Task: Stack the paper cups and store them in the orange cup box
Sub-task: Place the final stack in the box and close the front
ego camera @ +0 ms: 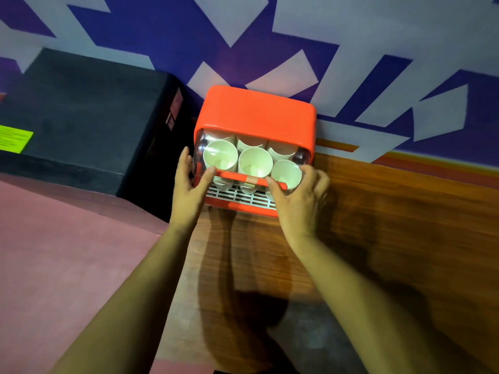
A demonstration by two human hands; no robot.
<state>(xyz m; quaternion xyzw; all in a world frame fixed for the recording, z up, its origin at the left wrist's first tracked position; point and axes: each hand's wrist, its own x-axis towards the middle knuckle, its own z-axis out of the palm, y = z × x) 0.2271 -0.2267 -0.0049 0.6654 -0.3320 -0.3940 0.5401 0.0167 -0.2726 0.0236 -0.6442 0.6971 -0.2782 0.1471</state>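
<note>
The left hand [189, 184] holds the left corner of the clear cover [199, 148] of the orange cup box [256, 112]. Its thumb lies on the orange bar [243, 178] along the cover's lower edge and its fingers reach nearly straight up the cover's side. The right hand [299, 201] grips the opposite corner, thumb on the same bar and fingers curled round the cover's right end. The cover sits partway over the opening, and the paper cups [255, 161] stand in stacks inside: three in front, mouths towards the camera, with more behind them. The bar and the hands hide the lower cups, and the frame is too blurred for a count. A white slotted tray [237, 197] shows under the bar. The box rests on a wooden table [378, 225] against a purple-and-white wall [351, 36]. A black box [81, 109] with a yellow-green label [14, 139] stands just to its left.
</note>
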